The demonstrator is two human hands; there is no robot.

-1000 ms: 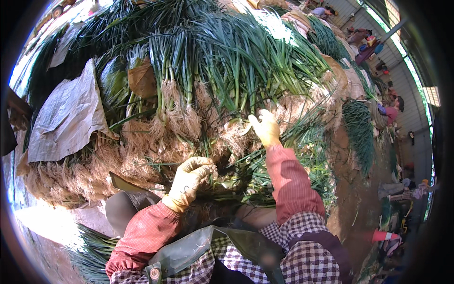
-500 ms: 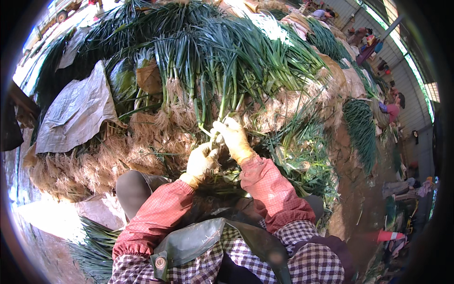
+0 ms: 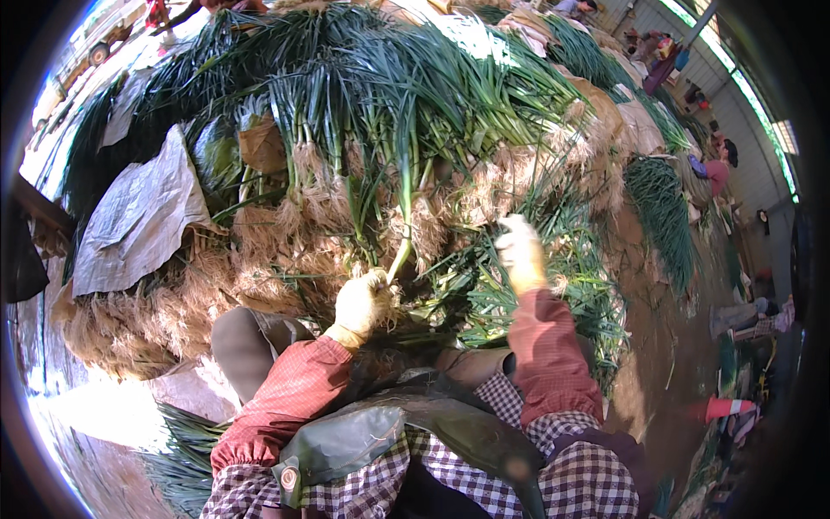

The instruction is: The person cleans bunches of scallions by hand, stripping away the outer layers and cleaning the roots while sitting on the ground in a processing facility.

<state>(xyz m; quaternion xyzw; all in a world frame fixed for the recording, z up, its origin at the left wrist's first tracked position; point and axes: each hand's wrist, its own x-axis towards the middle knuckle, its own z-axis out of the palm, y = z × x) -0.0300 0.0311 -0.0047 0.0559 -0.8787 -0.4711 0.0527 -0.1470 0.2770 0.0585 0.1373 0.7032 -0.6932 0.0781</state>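
My left hand (image 3: 363, 304), in a yellowed glove, is closed around the root end of a green onion (image 3: 405, 208). Its pale stalk rises from the fist and its long green leaves lie up over the heap. Off to the right, my right hand (image 3: 520, 251), in a similar glove, hovers over loose green leaves (image 3: 510, 307). Its fingers look loosely apart and slightly blurred, with nothing visible between them. In front of both hands lies a big heap of green onions (image 3: 346, 86), leaves pointing away and bushy tan roots (image 3: 268, 242) toward me.
A whitish sheet (image 3: 143, 216) covers the heap's left part. More green onions (image 3: 186, 450) lie at lower left. On the right are a hanging green onion bundle (image 3: 657, 212), brown ground (image 3: 644, 346) and a red-and-white cone (image 3: 728, 408). Another person (image 3: 716, 169) is at far right.
My right hand has left the stalk and moved right, over the loose leaves. The left hand still grips the green onion. A green leaf that was bent near my hands now hangs by the roots.
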